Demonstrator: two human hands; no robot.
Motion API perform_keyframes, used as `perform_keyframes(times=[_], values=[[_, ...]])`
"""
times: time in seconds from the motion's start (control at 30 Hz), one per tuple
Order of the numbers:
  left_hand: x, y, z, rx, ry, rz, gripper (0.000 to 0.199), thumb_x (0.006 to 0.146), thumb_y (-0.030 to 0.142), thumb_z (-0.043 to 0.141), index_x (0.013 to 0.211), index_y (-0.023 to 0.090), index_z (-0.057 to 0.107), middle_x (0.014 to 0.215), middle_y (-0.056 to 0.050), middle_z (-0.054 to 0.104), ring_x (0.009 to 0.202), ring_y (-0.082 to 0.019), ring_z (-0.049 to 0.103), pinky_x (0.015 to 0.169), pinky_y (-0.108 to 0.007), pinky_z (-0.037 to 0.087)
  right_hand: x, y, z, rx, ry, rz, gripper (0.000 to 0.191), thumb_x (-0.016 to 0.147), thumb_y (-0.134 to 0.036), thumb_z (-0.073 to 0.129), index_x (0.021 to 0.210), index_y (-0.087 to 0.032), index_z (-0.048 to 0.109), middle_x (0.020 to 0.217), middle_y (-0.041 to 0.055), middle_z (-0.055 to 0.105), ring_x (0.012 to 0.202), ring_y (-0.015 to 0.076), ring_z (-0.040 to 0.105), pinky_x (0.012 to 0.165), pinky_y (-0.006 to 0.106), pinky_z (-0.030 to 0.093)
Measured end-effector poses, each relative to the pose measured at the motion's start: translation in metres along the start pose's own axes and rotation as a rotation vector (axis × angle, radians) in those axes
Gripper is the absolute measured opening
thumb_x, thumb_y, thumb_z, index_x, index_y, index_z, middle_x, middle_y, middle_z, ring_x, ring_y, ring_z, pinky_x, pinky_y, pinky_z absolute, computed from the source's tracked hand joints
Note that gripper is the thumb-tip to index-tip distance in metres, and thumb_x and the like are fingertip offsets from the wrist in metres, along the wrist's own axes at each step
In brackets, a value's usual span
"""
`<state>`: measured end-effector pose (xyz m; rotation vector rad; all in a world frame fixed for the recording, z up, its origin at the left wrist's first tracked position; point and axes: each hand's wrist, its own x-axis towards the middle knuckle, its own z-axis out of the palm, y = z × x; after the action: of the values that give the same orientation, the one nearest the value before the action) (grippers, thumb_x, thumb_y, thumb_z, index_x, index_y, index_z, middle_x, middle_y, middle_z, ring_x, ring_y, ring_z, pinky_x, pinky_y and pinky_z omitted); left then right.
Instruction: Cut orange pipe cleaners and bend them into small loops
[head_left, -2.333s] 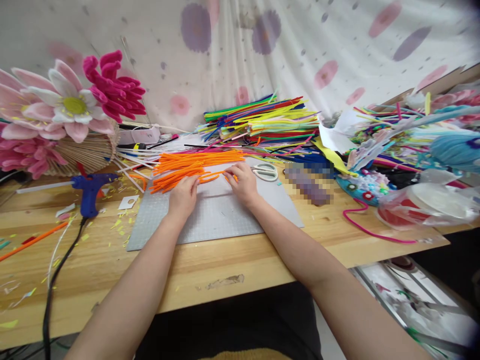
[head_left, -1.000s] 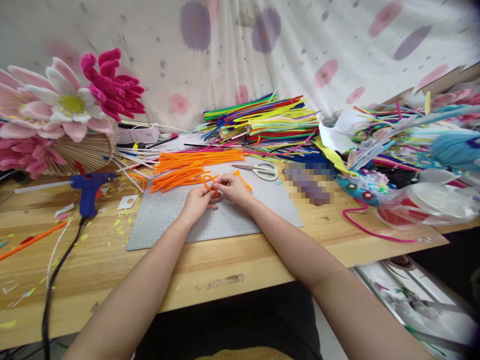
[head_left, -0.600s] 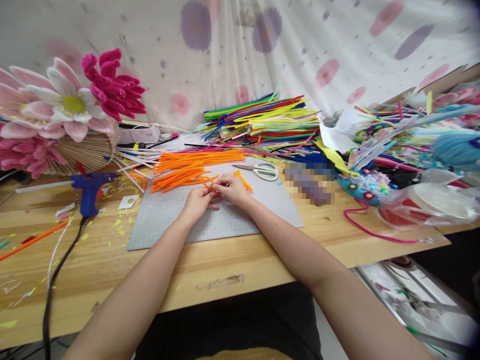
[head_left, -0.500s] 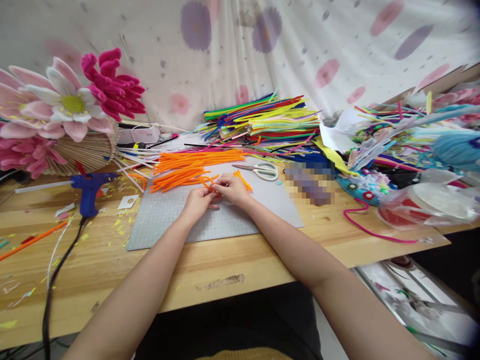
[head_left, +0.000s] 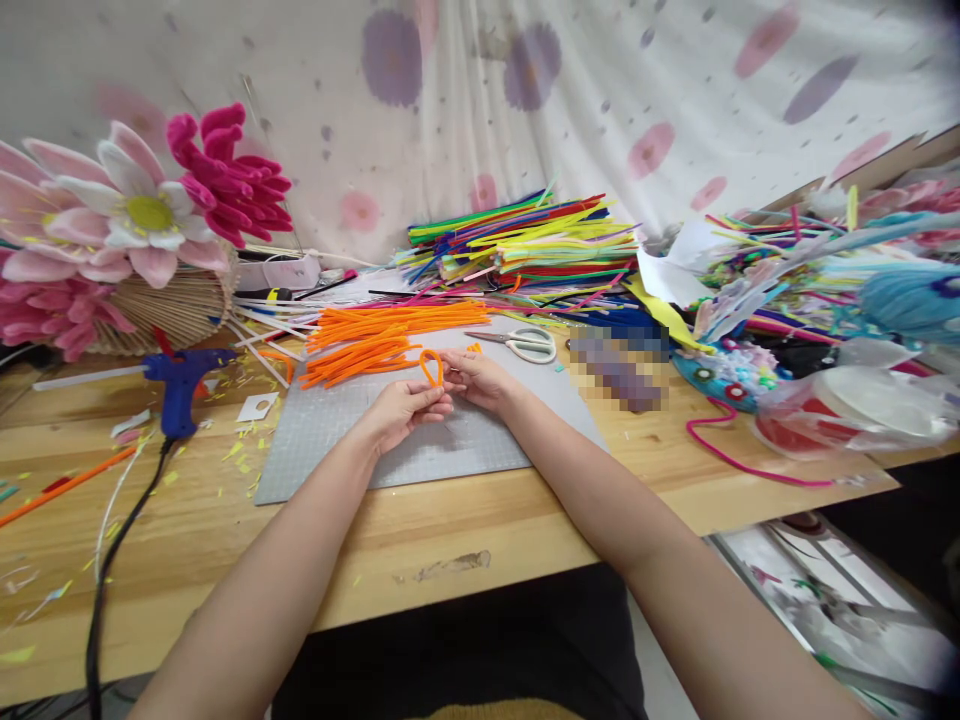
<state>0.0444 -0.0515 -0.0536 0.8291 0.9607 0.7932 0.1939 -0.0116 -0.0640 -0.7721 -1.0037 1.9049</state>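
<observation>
Between my thumb and fingers, my left hand [head_left: 406, 412] pinches an orange pipe cleaner [head_left: 431, 368] bent into an upright teardrop loop. My right hand [head_left: 478, 378] has its fingertips together at the loop's right side, touching it. Both hands are over a grey cutting mat [head_left: 330, 440]. Just behind them lie bundles of straight orange pipe cleaners [head_left: 360, 345]. A small orange piece [head_left: 474, 348] shows behind my right hand, mostly hidden. Scissors with pale handles [head_left: 531, 346] rest on the mat's back right part.
A blue glue gun [head_left: 178, 385] with a black cord stands at the left, near pipe-cleaner flowers [head_left: 146, 212]. Colourful pipe cleaners [head_left: 525, 240] are piled at the back. On the right are a plastic-wrapped roll [head_left: 862, 405] and a pink strand [head_left: 735, 462]. Yellow scraps litter the left side.
The loop has turned upright and shows more plainly above my left fingers. My right hand has shifted slightly right, covering more of the small orange piece behind it.
</observation>
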Motion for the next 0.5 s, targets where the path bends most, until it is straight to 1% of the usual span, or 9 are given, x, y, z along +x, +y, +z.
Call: perform_keyframes(times=[0.07, 0.17, 0.23, 0.4, 0.5], values=[[-0.0008, -0.0003, 0.0011, -0.016, -0.065, -0.031, 0.009, 0.074, 0.011, 0.061, 0.080, 0.010, 0.068, 0.066, -0.004, 0.066, 0.053, -0.006, 0.060, 0.050, -0.012, 0.048, -0.0009, -0.0016, 0.0009, 0.065, -0.067, 0.020, 0.027, 0.068, -0.034, 0.068, 0.087, -0.014, 0.065, 0.059, -0.0050, 0.048, 0.045, 0.0025, 0.030, 0.041, 0.016, 0.027], [-0.0011, -0.0015, 0.0033, -0.033, -0.106, -0.062, 0.010, 0.075, 0.009, 0.059, 0.080, 0.009, 0.068, 0.062, -0.003, 0.065, 0.049, -0.005, 0.058, 0.048, -0.012, 0.047, -0.0006, -0.0012, 0.0023, 0.104, -0.140, 0.041, 0.026, 0.074, -0.034, 0.063, 0.089, -0.012, 0.064, 0.061, -0.0042, 0.047, 0.043, 0.0018, 0.027, 0.038, 0.015, 0.026], [-0.0010, -0.0020, 0.0043, -0.057, -0.110, -0.073, 0.010, 0.076, 0.008, 0.058, 0.079, 0.009, 0.068, 0.061, -0.003, 0.064, 0.048, -0.004, 0.057, 0.047, -0.011, 0.046, 0.0008, -0.0004, 0.0019, 0.118, -0.136, 0.031, 0.024, 0.077, -0.033, 0.061, 0.086, -0.011, 0.063, 0.058, -0.0046, 0.045, 0.042, 0.0015, 0.025, 0.037, 0.015, 0.025], [-0.0010, -0.0023, 0.0064, -0.094, -0.088, -0.081, 0.008, 0.074, 0.006, 0.060, 0.075, 0.009, 0.066, 0.061, -0.002, 0.064, 0.048, -0.004, 0.057, 0.045, -0.010, 0.046, 0.0044, 0.0007, -0.0011, 0.112, -0.087, -0.008, 0.019, 0.079, -0.030, 0.057, 0.080, -0.012, 0.062, 0.042, -0.0092, 0.028, 0.038, 0.0028, 0.021, 0.035, 0.014, 0.022], [-0.0015, -0.0025, 0.0089, -0.072, -0.081, -0.068, 0.007, 0.072, 0.006, 0.062, 0.077, 0.009, 0.066, 0.062, -0.002, 0.065, 0.050, -0.005, 0.058, 0.046, -0.011, 0.047, 0.0051, 0.0005, -0.0002, 0.102, -0.060, -0.020, 0.018, 0.077, -0.030, 0.058, 0.079, -0.012, 0.061, 0.040, -0.0100, 0.027, 0.036, 0.0025, 0.020, 0.034, 0.015, 0.019]])
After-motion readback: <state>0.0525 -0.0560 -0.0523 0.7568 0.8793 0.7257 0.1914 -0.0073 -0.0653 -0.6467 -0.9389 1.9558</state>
